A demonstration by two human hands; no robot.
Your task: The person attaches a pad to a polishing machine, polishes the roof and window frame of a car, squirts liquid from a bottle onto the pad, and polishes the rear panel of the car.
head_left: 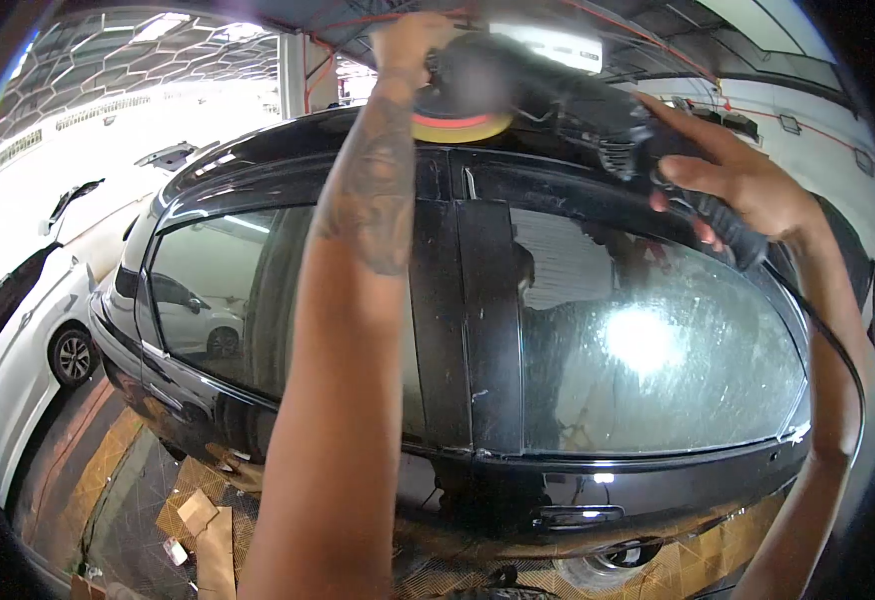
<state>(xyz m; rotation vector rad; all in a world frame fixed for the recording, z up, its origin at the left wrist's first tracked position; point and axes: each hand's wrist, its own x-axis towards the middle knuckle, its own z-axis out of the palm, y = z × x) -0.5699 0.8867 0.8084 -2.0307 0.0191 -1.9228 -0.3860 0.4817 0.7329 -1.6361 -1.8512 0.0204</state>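
Observation:
A black car polisher [583, 110] is held up against the roof edge of a black car [438, 230]. Its round pad [463, 130], yellow with a red-orange band, meets the roof. At the top, my left hand [408, 48] is closed round the front of the polisher, though blur and the machine's head hide some fingers. My right hand [758, 190] wraps the rear handle at the right. From that handle a black cord [828, 325] runs down along my right forearm. Below the machine are the side windows [658, 370], the right one hazy with specks and a bright glare.
At the left stands a white car [28, 370]. Cardboard pieces [213, 540] lie on the yellow and grey floor tiles [123, 440] below. The black car's door handle [578, 515] sticks out under the right window. Bright lights hang overhead.

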